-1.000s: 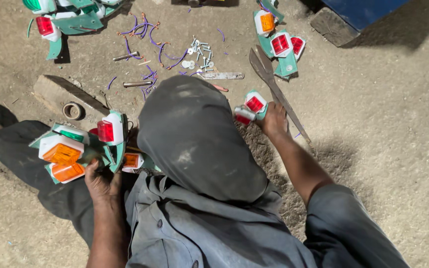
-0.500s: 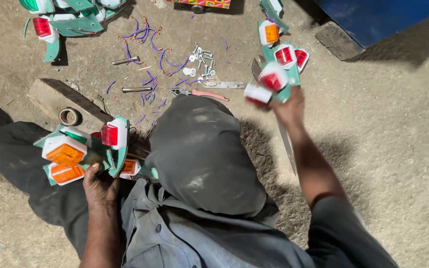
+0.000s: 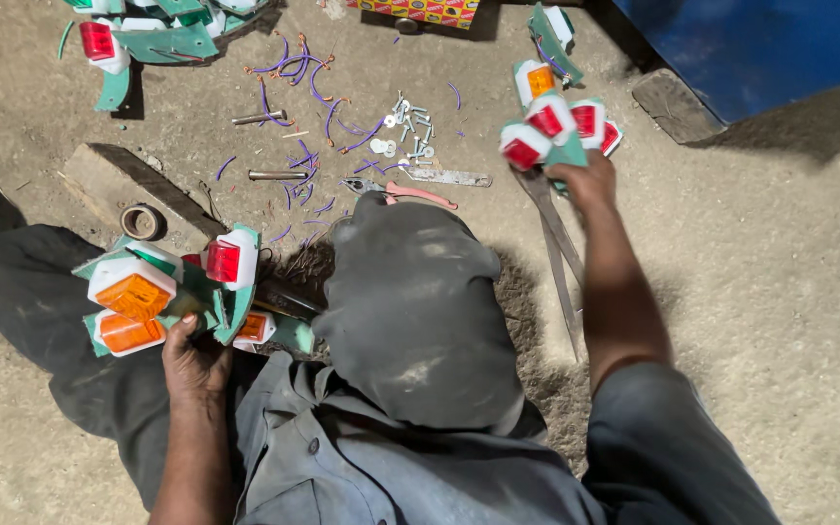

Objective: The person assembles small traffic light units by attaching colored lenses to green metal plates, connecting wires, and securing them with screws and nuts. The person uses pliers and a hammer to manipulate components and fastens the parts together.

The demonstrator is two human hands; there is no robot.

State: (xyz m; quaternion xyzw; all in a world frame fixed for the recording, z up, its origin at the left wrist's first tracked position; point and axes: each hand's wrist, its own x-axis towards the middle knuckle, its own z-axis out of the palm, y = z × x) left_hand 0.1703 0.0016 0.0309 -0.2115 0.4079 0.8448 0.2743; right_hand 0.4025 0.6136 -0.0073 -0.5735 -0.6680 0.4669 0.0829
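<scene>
My left hand (image 3: 192, 360) grips a green bracket with a red lamp (image 3: 228, 264) beside my left leg. It rests against other green brackets with orange lamps (image 3: 133, 292). My right hand (image 3: 585, 180) is stretched forward and holds a green bracket with red lamps in white housings (image 3: 542, 131) above the sandy ground. Just beyond it lie more lamp brackets (image 3: 597, 124), red and orange. My grey-clad knee (image 3: 420, 311) rises between the two arms.
Pliers with pink handles (image 3: 410, 192), loose screws (image 3: 405, 131) and purple wire scraps (image 3: 294, 78) lie ahead. A tape roll (image 3: 140, 222) leans on a wooden block (image 3: 109, 180). Flat metal strips (image 3: 556, 243), a blue object (image 3: 751, 49) and more green brackets (image 3: 157, 41) surround them.
My right hand has carried its lamp bracket from beside my knee forward and to the right, up to the brackets lying there. My left hand has kept its grip in place.
</scene>
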